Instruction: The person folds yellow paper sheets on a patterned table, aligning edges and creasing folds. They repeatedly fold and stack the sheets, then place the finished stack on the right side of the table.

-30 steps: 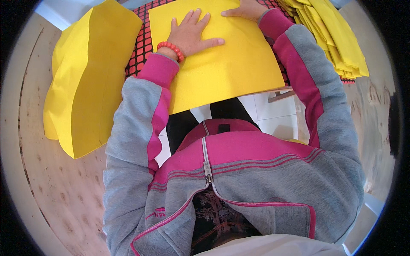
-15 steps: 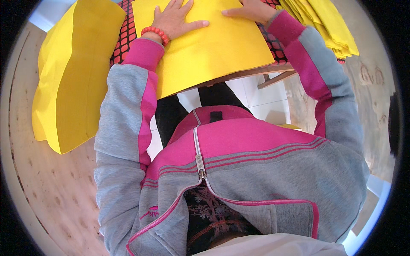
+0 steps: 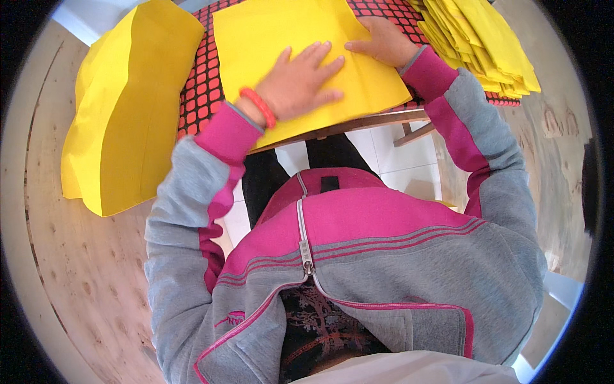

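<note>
A folded yellow cloth piece (image 3: 256,38), felt-like, lies flat on a table cover in front of me. My left hand (image 3: 300,82) rests palm down on its lower middle, fingers spread, a red bead bracelet at the wrist. At the cloth's right edge lies my right hand (image 3: 385,42), its thumb pointing left over the yellow surface and apart from the forefinger. The other right fingers are partly hidden. Neither hand visibly grips anything.
The table cover (image 3: 199,86) is black with red patches. A pile of folded yellow cloth (image 3: 486,45) sits at its right end. On the left, a large yellow stack or sheet (image 3: 131,115) drapes over wooden boards (image 3: 83,269). A wooden table edge (image 3: 358,125) faces my lap.
My left hand has slid down and right across the cloth, toward the near edge. The right hand has shifted slightly down to the cloth's right edge. The view has shifted a little.
</note>
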Motion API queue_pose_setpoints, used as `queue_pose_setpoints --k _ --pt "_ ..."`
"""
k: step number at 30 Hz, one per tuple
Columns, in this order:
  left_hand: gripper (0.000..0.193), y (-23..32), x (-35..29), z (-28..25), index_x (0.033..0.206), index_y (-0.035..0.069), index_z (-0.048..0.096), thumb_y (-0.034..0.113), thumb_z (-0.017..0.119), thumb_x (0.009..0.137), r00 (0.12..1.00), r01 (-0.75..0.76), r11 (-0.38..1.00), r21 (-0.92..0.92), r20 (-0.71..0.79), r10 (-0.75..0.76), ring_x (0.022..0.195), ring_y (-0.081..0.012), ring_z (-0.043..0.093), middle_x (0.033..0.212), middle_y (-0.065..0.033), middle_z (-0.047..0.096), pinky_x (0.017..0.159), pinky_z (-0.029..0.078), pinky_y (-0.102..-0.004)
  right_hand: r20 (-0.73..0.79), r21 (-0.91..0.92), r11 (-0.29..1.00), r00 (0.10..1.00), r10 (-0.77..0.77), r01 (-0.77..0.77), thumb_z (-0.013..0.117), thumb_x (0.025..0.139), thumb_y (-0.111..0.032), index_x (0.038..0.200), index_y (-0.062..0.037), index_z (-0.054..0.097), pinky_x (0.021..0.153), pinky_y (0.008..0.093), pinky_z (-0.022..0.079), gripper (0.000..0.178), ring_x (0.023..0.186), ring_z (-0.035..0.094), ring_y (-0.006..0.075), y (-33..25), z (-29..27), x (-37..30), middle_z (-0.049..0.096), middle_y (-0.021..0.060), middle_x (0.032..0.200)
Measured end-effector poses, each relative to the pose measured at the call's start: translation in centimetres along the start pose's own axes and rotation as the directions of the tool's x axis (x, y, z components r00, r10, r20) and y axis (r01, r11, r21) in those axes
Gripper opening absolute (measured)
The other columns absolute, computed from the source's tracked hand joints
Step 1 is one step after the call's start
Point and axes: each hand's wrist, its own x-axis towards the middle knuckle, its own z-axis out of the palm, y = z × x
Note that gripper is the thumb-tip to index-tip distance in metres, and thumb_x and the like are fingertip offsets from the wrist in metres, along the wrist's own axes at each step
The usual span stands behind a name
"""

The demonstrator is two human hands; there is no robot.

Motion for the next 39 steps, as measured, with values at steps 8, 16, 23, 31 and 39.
queue_pose_setpoints --k 8,16,23,31,39 --pt "0.073 0.4 -0.2 -1.4 0.154 0.01 0.042 0.057 0.053 0.099 0.997 0.007 0.993 -0.121 0.075 0.002 0.149 -0.0386 0.032 0.159 -0.0236 0.035 0.117 0.027 -0.0631 0.073 0.135 0.988 0.996 0.059 -0.069 0.078 0.086 -0.033 0.109 0.0022 0.071 0.081 0.0419 0.055 0.043 0.092 0.072 0.0335 -0.6 -0.7 0.1 0.074 0.0217 0.101" --pt "0.068 -6.9 3.0 -1.7 0.155 0.015 0.043 0.057 0.049 0.102 0.975 0.209 0.976 -0.058 0.094 -0.203 0.15 -0.0343 0.033 0.162 -0.018 0.035 0.118 0.025 -0.0628 0.148 0.196 0.965 0.978 0.146 -0.174 0.078 0.087 -0.029 0.113 0.004 0.07 0.081 0.0389 0.057 0.043 0.09 0.073 0.0279 -2.0 -1.5 0.0 0.075 0.0204 0.104" --pt "0.074 -6.5 2.5 2.2 0.156 0.016 0.039 0.066 0.04 0.1 0.967 0.247 0.969 0.02 -0.071 -0.245 0.152 -0.0336 0.027 0.163 -0.0172 0.032 0.117 0.024 -0.0657 0.459 0.47 0.675 0.811 0.363 -0.569 0.07 0.096 -0.036 0.118 -0.0043 0.069 0.069 0.0285 0.056 0.038 0.081 0.071 0.0132 -1.8 -4.1 2.2 0.074 0.0045 0.102" --pt "0.075 -6.3 2.6 1.8 0.156 0.015 0.039 0.064 0.046 0.099 0.963 0.266 0.964 -0.024 -0.04 -0.267 0.152 -0.036 0.028 0.163 -0.0183 0.031 0.117 0.022 -0.067 0.273 0.507 0.638 0.81 0.519 -0.579 0.067 0.098 -0.037 0.099 -0.0067 0.068 0.057 0.0202 0.051 0.03 0.066 0.064 0.0092 1.6 -3.2 7.9 0.071 -0.001 0.085" --pt "0.076 -7.2 2.5 1.6 0.154 0.016 0.043 0.065 0.052 0.096 0.953 0.272 0.942 -0.198 -0.08 -0.292 0.151 -0.0347 0.029 0.162 -0.0186 0.033 0.116 0.021 -0.0692 0.055 -0.345 0.929 0.985 0.164 -0.136 0.069 0.092 -0.023 0.09 -0.0065 0.066 0.058 0.0378 0.055 0.017 0.065 0.067 0.0228 2.6 -1.2 10.8 0.067 0.0109 0.079"
